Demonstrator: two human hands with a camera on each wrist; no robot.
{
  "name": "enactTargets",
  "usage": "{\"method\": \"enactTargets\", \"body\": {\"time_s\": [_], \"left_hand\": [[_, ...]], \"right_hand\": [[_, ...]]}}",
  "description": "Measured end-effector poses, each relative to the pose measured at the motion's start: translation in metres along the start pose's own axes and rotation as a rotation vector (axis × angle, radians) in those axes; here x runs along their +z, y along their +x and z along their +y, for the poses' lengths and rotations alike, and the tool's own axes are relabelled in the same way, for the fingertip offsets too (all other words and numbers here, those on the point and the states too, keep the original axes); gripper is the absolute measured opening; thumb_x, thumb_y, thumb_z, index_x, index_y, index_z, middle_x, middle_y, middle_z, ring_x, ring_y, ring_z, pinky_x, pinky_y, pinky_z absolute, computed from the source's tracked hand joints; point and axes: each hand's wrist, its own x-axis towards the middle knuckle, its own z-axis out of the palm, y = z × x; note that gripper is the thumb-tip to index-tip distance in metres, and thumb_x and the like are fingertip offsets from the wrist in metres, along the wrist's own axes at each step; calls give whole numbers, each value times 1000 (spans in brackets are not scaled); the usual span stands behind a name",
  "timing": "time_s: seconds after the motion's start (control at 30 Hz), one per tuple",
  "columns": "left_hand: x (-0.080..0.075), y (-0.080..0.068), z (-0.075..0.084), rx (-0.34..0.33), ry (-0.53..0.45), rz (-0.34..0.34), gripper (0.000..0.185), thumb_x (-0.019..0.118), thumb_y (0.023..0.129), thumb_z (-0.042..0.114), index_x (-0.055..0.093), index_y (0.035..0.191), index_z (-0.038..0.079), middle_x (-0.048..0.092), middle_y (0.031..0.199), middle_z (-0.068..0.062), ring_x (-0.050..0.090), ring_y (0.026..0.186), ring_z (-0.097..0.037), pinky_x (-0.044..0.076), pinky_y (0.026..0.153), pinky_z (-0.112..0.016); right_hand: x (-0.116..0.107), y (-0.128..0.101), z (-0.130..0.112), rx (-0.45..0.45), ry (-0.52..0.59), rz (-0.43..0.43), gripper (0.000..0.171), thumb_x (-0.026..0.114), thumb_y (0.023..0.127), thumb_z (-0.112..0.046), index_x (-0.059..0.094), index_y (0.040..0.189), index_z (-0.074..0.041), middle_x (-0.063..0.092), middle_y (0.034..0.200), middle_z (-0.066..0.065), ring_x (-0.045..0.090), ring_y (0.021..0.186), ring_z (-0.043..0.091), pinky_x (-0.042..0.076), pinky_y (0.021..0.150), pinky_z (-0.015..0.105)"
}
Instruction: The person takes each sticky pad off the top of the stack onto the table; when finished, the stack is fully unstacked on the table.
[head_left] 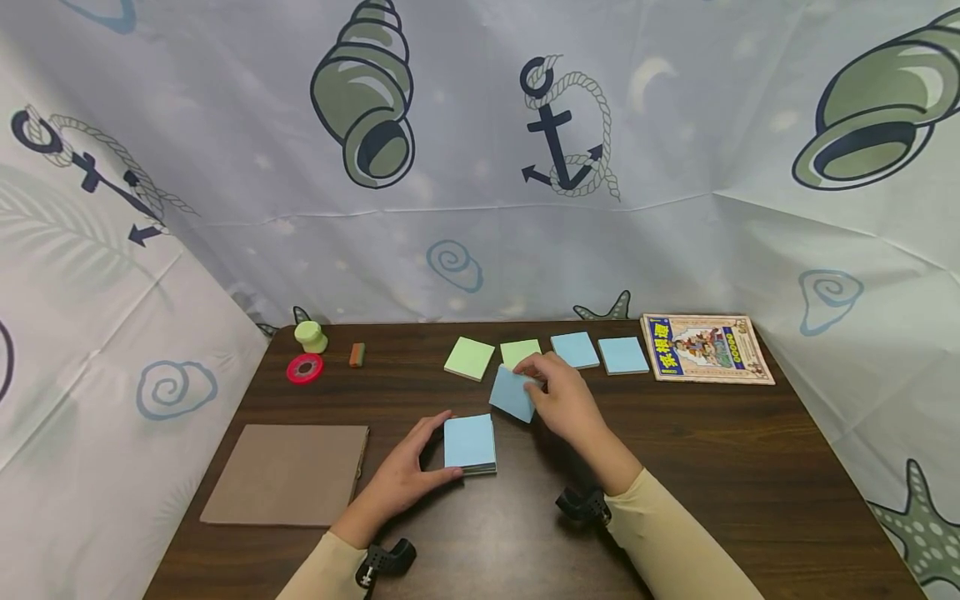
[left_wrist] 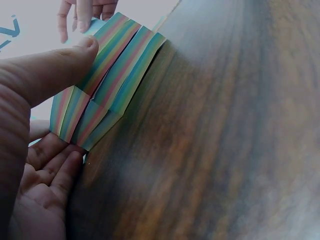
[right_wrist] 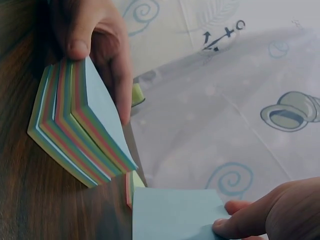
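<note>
The left hand (head_left: 408, 468) grips the stack (head_left: 470, 442) of paper pads. The right hand (head_left: 561, 396), apart from the left, pinches one blue pad (head_left: 512, 395) just behind and right of the stack. A green pad (head_left: 469, 358) lies farther behind the stack.

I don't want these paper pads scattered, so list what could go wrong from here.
The layers of the stack of paper pads sit unevenly, so it could slide or topple if the left hand shifts. The right hand holds a blue pad near one edge, so it might tilt or slip. That hand also looks close to the partly hidden green pad and might nudge it.
</note>
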Motion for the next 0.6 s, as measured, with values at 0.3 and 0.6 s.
{"method": "enactTargets", "body": {"time_s": [0.3, 0.6], "left_hand": [[-2, 0, 1, -15, -3, -9, 95, 89, 91, 48, 41, 169, 23, 54, 160, 4, 49, 154, -24, 38, 125, -63], [-3, 1, 1, -19, -4, -13, 95, 89, 91, 50, 41, 169, 24, 54, 159, 6, 49, 153, -23, 39, 124, -63]], "right_hand": [[0, 3, 6, 90, -63, -73, 16, 71, 103, -5, 75, 114, -17, 75, 121, 6, 72, 113, 29, 58, 95, 52], [6, 5, 17, 152, -174, -128, 24, 82, 97, -12, 72, 119, -13, 71, 121, 10, 70, 115, 32, 57, 98, 54]]}}
